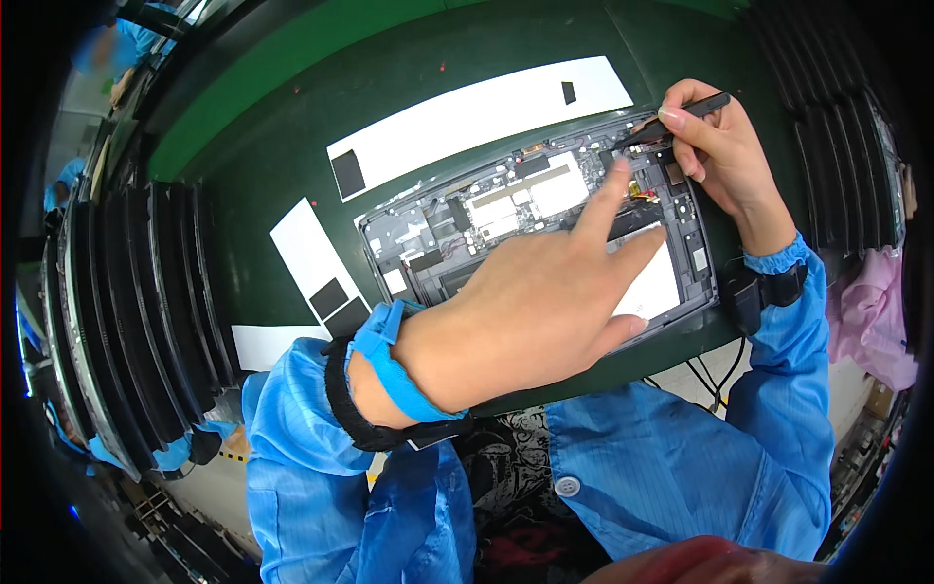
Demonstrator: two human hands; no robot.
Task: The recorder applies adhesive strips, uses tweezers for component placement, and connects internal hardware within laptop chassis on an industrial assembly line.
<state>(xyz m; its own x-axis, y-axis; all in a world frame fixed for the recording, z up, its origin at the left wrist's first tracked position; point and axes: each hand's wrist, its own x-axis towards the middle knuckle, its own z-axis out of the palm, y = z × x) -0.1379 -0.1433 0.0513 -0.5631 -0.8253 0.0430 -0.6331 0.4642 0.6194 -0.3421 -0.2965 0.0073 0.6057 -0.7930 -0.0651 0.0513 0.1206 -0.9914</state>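
Note:
An opened laptop base (399, 237) lies in front of me, with its circuit board (496, 212) and inner parts exposed. My left hand (535, 292) reaches across it, empty, the index finger stretched to a spot near the far edge of the board. The other fingers are spread over the white panel (654, 282). At the far right corner, my right hand (715, 146) pinches black tweezers (696, 115). Their tips point down and left, close to my left index fingertip. Whether the tips hold anything is too small to make out.
White backing strips with black pads lie behind the laptop (467, 122) and to its left (316, 253). Black panels stand in racks at left (136, 311) and right (846, 165). Cables (715, 380) hang by the table's near edge. Other people in blue (141, 39) are at far left.

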